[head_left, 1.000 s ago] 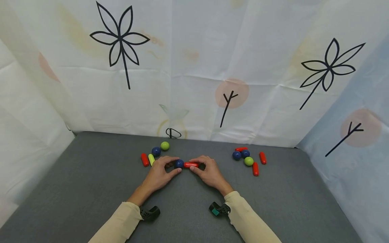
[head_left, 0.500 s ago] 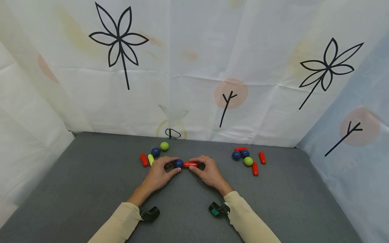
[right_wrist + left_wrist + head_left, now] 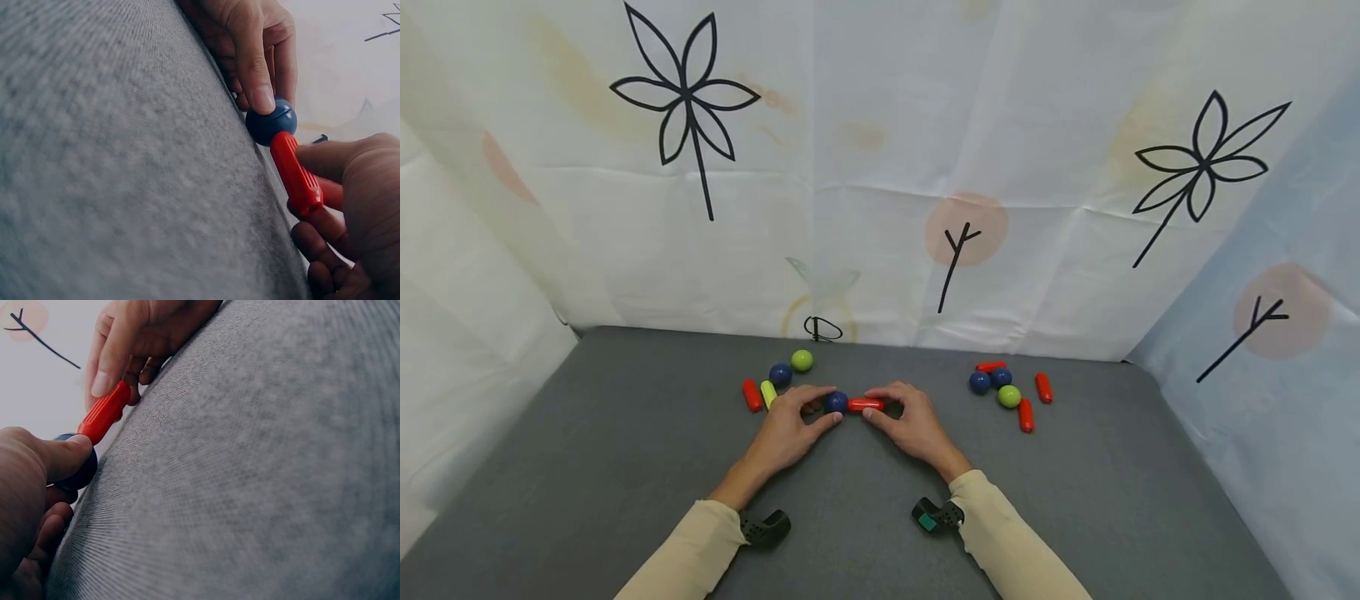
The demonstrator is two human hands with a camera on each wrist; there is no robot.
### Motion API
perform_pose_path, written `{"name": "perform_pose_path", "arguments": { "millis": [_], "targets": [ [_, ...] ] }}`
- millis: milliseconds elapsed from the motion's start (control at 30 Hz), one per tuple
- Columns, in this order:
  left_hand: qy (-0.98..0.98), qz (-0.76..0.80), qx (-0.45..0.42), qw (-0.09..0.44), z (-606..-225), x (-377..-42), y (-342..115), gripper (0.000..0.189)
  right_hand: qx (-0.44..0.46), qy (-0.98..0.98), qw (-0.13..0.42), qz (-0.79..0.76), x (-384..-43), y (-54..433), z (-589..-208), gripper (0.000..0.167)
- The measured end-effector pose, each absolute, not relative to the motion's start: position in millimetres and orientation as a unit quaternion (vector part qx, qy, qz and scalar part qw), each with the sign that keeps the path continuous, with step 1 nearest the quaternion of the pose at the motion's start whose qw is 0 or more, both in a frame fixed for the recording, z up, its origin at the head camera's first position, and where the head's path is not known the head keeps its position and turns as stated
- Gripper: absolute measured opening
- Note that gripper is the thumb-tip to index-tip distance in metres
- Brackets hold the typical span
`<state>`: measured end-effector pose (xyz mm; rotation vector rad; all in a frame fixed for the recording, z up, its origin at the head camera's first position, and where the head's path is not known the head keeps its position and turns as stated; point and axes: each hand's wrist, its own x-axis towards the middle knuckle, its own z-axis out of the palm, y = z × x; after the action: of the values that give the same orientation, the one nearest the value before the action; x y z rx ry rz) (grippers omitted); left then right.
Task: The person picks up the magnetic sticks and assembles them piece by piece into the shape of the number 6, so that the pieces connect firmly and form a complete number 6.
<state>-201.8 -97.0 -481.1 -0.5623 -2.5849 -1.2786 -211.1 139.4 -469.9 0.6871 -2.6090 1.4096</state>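
Near the middle of the table, my left hand point(image 3: 790, 425) pinches a dark blue ball point(image 3: 837, 402) between thumb and fingers. A ridged red rod point(image 3: 867, 405) is pinched by my right hand point(image 3: 912, 423), and its left end touches the ball. The right wrist view shows the rod point(image 3: 295, 172) meeting the blue ball point(image 3: 273, 122) end-on, with a seam line across the ball. From the left wrist, the rod point(image 3: 105, 412) is seen tilted, and the left thumb covers part of the ball point(image 3: 85, 475).
Left of the hands lie a red rod point(image 3: 752, 395), a yellow-green rod point(image 3: 768, 392), a blue ball point(image 3: 780, 375) and a green ball point(image 3: 802, 360). To the right lie two blue balls point(image 3: 980, 382), a green ball point(image 3: 1009, 397) and several red rods point(image 3: 1026, 415). A patterned cloth point(image 3: 880, 250) hangs behind the table.
Everything in the head view has shifted slightly left together, as the camera turned a little. The hands keep their grip on the ball and rod, which stay touching.
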Motion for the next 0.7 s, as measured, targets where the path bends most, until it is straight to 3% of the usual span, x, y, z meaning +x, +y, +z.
{"name": "perform_pose_path", "arguments": {
  "millis": [267,700],
  "targets": [
    [-0.875,-0.433,-0.191,0.101,-481.8,-201.8,-98.1,0.041,0.215,-0.830,0.058,0.512,-218.1,155.8,-461.8,0.030],
    [-0.872,-0.444,-0.186,0.088,-479.1,-201.3,-98.0,0.041,0.135,-0.872,0.150,0.446,-223.0,227.1,-435.4,0.032]
  ]
}}
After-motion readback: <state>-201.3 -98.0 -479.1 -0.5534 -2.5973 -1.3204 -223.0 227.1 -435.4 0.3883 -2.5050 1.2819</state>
